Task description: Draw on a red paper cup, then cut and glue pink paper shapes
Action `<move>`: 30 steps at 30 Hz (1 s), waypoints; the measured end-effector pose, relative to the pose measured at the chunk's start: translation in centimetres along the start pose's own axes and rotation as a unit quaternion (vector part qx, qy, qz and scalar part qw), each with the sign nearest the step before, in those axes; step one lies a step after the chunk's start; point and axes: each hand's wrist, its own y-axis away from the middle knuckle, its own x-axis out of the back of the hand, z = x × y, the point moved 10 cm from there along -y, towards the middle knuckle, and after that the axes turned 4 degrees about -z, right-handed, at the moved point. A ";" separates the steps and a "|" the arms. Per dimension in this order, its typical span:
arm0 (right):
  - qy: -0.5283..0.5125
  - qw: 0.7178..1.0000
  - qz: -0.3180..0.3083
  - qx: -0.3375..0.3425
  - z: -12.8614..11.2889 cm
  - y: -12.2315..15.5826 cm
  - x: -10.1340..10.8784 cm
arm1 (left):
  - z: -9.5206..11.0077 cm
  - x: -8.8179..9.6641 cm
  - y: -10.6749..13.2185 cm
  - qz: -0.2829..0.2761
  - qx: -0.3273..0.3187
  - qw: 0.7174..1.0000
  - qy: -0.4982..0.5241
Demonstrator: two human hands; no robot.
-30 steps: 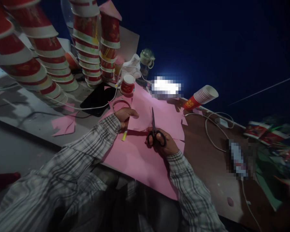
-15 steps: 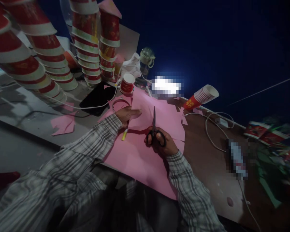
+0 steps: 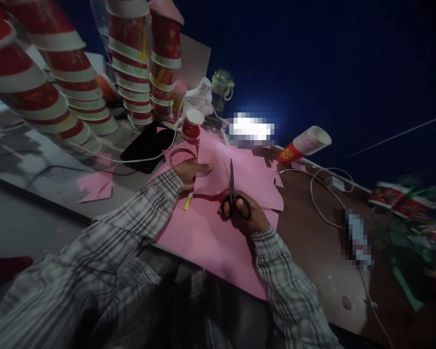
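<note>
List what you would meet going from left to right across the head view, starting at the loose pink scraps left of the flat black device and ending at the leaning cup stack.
Loose pink scraps, flat black device, left hand, scissors held in the right hand, leaning cup stack.

On the table [image 3: 312, 257], a paper sheet [image 3: 212, 182], left hand [image 3: 189, 173] on its left edge, scissors [image 3: 233, 190] in the right hand [image 3: 249, 217] at its near edge; beneath, a second sheet [image 3: 214, 242] reaching the table's front. Behind, a lone cup [image 3: 191, 130], then a lidded bottle [image 3: 222, 89]. To the left, a flat device [image 3: 147, 140] crossed by a cable [image 3: 141, 160]; behind it, towers of paper cups [image 3: 132, 80]. To the right, near the far edge, tilted nested cups [image 3: 301, 147].
</note>
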 end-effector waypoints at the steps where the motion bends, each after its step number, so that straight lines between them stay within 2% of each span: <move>1: 0.004 1.000 0.001 -0.001 0.0 0.0 0.0 | 0.2 0.0 0.1 0.006 -0.006 1.000 -0.010; 6: 0.003 1.000 0.008 -0.004 0.2 0.0 0.1 | 0.7 -0.1 0.5 0.025 -0.023 0.999 -0.026; 30: 0.004 1.000 0.021 -0.016 0.7 0.1 0.4 | 1.0 -0.4 0.7 0.014 -0.003 1.000 -0.023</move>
